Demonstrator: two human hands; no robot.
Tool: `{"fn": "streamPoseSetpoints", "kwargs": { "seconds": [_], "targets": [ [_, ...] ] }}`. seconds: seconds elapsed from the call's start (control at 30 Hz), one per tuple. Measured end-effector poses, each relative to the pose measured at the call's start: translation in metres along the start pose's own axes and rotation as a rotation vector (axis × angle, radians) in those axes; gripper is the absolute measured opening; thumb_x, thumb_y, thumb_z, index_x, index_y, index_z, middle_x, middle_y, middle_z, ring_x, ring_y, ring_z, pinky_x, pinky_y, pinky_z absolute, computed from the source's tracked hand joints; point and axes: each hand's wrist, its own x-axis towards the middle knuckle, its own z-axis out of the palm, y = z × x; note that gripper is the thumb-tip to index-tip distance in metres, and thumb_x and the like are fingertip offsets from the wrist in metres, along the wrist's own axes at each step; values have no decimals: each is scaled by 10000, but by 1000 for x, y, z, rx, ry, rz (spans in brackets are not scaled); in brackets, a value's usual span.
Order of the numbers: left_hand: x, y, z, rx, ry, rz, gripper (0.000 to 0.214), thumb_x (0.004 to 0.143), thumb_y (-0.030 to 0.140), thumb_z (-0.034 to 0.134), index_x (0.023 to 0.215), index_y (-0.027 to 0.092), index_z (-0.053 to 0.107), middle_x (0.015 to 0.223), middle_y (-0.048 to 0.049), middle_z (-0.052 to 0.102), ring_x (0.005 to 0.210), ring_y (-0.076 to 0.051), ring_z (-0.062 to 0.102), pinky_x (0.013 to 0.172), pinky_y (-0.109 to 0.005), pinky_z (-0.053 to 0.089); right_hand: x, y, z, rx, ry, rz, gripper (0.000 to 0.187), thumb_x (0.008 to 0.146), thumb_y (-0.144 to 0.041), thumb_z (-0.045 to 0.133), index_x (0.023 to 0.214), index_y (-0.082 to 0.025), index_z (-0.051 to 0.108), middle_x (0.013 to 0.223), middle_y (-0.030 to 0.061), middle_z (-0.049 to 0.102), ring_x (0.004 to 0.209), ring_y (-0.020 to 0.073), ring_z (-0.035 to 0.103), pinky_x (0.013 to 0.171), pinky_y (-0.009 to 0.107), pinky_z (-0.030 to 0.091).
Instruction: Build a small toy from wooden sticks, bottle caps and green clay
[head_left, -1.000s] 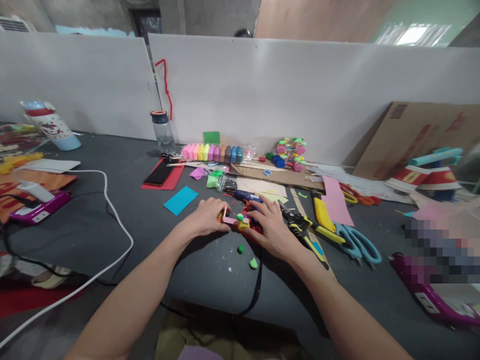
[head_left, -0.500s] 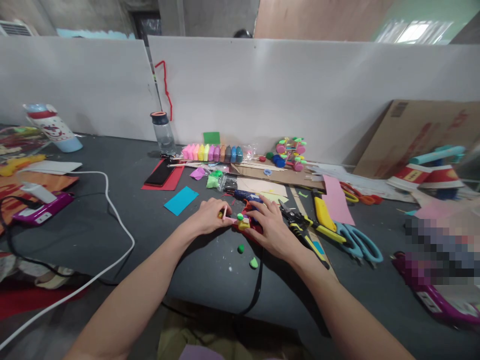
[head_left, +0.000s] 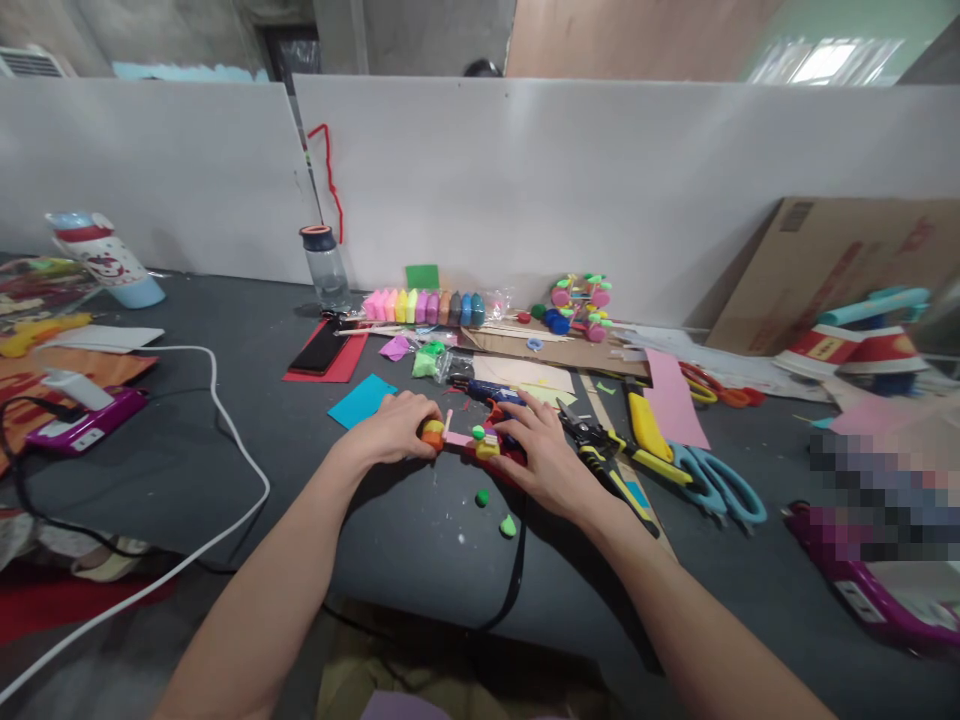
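Note:
My left hand (head_left: 397,428) is closed, thumb and fingers pinching an orange and yellow clay piece (head_left: 433,434). Just right of it lies a small craft model with a pink strip (head_left: 459,438), a short upright pale stick and a yellow clay block (head_left: 487,447) topped with a green ball. My right hand (head_left: 541,440) curves over the model's red right-hand part and steadies it; the palm hides some of that part. A dark green clay ball (head_left: 482,497) and a light green clay drop (head_left: 508,525) lie on the table in front of the model.
Behind the hands lies a blue glue gun (head_left: 487,391). Pliers (head_left: 592,438), a yellow-handled cutter (head_left: 651,430) and blue scissors (head_left: 720,487) are close to my right. A clay row (head_left: 424,307), phone (head_left: 321,345) and water bottle (head_left: 324,270) stand farther back; a white cable (head_left: 240,450) crosses the left.
My left hand has shifted slightly left, away from the pink strip, bringing the orange and yellow clay piece and the upright stick into clearer view. My right hand stays in place.

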Motion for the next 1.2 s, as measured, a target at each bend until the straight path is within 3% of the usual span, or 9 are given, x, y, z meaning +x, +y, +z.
{"fn": "streamPoseSetpoints", "kwargs": {
  "seconds": [0.13,0.3,0.47,0.63,0.73,0.87,1.0,1.1,1.2],
  "targets": [
    [1,-6,1,-131,37,9,309,927,356,631,1163,157,630,1202,-93,646,1076,-242,632,926,-476,533,2,-1,-4,98,73,7,231,891,-393,640,1039,-227,703,1312,121,646,1430,347,369,1159,616,289],
    [1,-1,0,-456,95,92,268,918,352,639,1092,148,626,1042,-55,659,902,-192,645,807,-391,552,2,1,-7,214,215,76,267,894,-424,629,1089,-247,671,1272,106,676,1372,323,456,1125,563,377],
    [6,6,8,-782,95,141,262,801,328,729,963,154,616,812,17,593,732,-135,575,694,-292,473,2,1,-9,307,287,131,273,902,-436,629,1106,-259,668,1244,90,691,1325,299,518,1112,529,394],
    [12,8,18,-1010,114,149,440,678,367,804,1038,181,633,941,-2,622,863,-163,593,766,-285,448,3,2,-9,351,277,129,283,927,-412,635,1091,-185,674,1210,88,691,1239,266,585,1062,534,438],
    [14,10,22,-1092,126,145,399,669,334,818,995,179,647,994,-15,632,902,-167,592,783,-286,448,4,5,-6,334,283,115,284,947,-400,619,1101,-166,668,1184,82,688,1149,242,632,1006,509,489],
    [15,15,25,-1162,101,146,260,741,248,780,930,155,628,911,-6,622,765,-131,571,694,-282,469,3,7,-5,255,342,90,290,965,-390,590,1152,-175,644,1134,81,702,1048,224,675,925,464,547],
    [15,17,26,-1218,89,127,171,835,243,711,927,148,603,833,12,589,655,-104,530,602,-252,462,0,0,-13,90,492,3,371,949,-352,599,1295,-222,566,1322,148,618,1257,292,558,1054,542,455],
    [15,19,26,-1253,86,119,187,811,217,728,925,150,595,819,20,574,649,-98,522,589,-239,446,-1,-8,-17,-51,516,-132,271,919,-264,634,1190,-245,638,1419,142,546,1388,327,416,1127,582,360],
    [13,21,25,-1287,69,130,215,767,186,752,911,157,595,797,32,565,648,-100,517,596,-243,432,0,-14,-15,-168,496,-235,190,905,-220,652,1084,-266,691,1442,117,532,1419,342,366,1140,605,330]
  ]
}}
